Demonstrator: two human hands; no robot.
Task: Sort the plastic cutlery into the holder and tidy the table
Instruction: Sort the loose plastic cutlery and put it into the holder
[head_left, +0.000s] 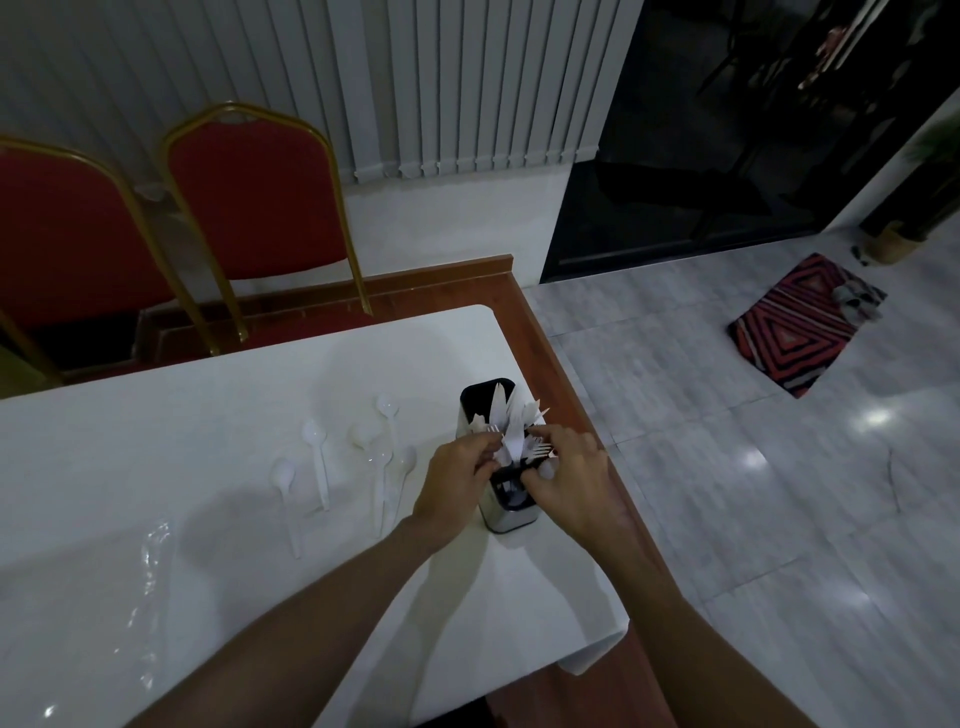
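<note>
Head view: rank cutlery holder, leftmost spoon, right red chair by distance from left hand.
1. Cutlery holder, right at the left hand, at the table's right end.
2. Leftmost spoon, lying on the table, farther left.
3. Right red chair, beyond the table's far edge.

Forks (537, 447) stand in the cutlery holder (508, 519) near the table (208, 571)'s right edge, spoons (317, 457) lying left of it. Chairs (260, 197) stand behind the table.

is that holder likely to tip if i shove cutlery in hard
Probably tippy: the holder is tall and narrow, with cutlery sticking out above its top. It stands near the table edge on the right, so a tip could carry it off. The left hand and right hand grip cutlery at its top, which likely steadies it.
</note>
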